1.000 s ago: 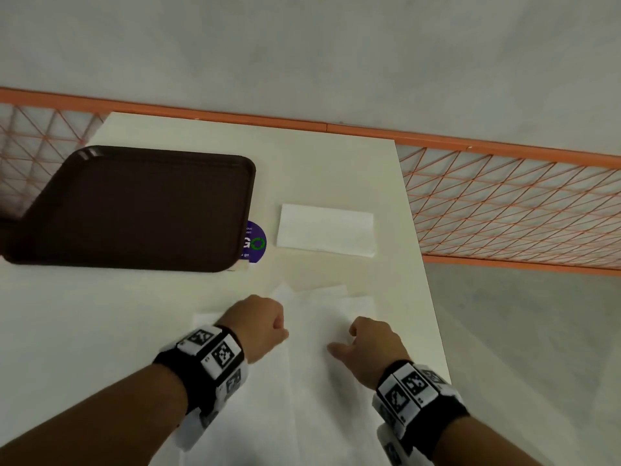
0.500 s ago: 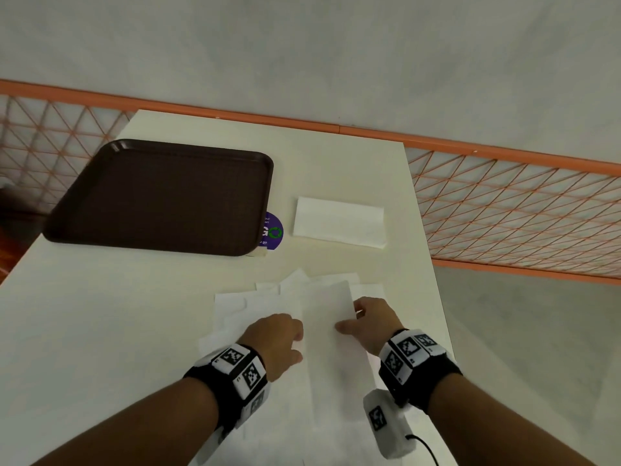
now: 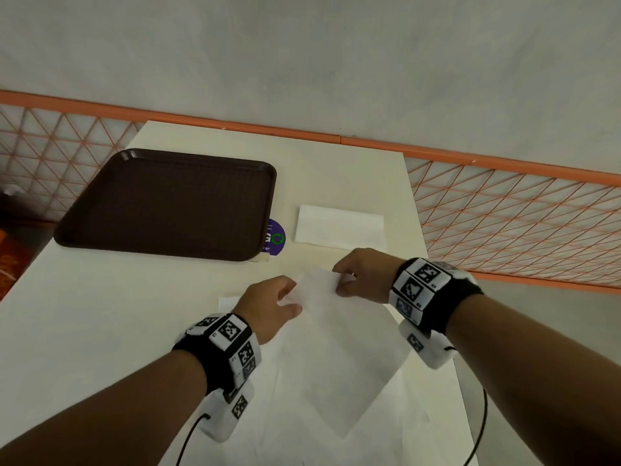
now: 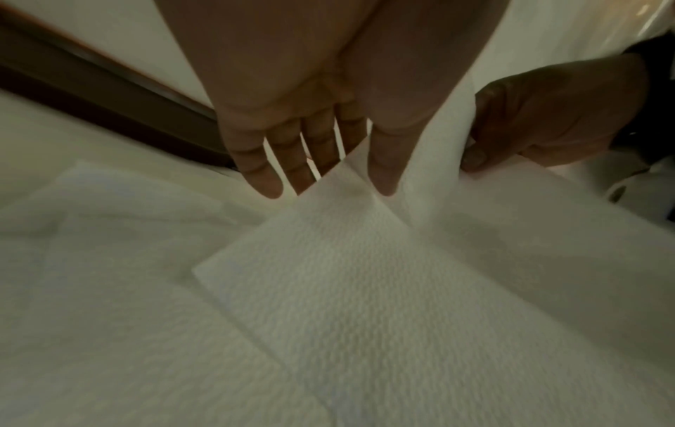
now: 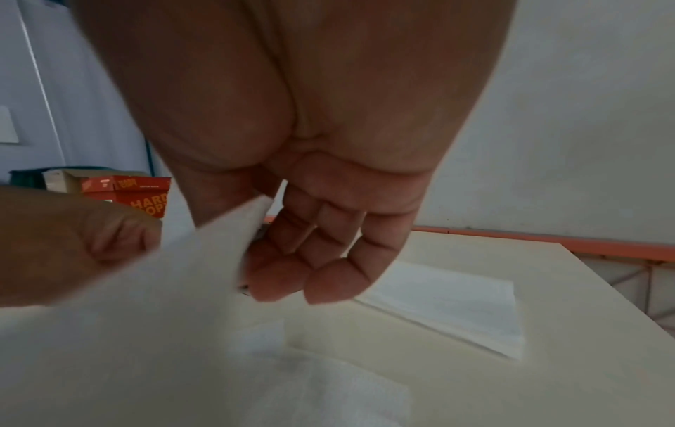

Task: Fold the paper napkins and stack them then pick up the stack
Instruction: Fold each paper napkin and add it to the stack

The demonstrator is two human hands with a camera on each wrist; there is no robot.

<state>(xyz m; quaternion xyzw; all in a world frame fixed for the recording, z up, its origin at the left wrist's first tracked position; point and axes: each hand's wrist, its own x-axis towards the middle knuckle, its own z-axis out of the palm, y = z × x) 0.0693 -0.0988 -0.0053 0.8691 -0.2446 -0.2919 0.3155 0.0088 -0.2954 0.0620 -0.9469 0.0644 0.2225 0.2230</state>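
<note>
My left hand (image 3: 285, 302) and right hand (image 3: 341, 280) each pinch a far corner of one white napkin (image 3: 342, 354), which hangs tilted above the table. In the left wrist view the napkin (image 4: 365, 289) runs between the thumb and the fingers (image 4: 263, 179); the right hand (image 4: 511, 144) pinches the other corner. In the right wrist view the sheet (image 5: 146, 303) covers my thumb. More loose napkins (image 3: 302, 438) lie flat below. One folded napkin (image 3: 339, 228) rests farther back on the table, also seen as the folded napkin (image 5: 456, 306) to the right.
A dark brown tray (image 3: 168, 203) sits at the back left of the cream table (image 3: 100, 314), with a purple sticker (image 3: 275, 238) beside it. An orange lattice railing (image 3: 504, 213) runs behind and to the right. The table's right edge is close to my right wrist.
Both hands have moved up and forward from the pile, lifting the top napkin by its far edge; it now hangs off the table instead of lying flat.
</note>
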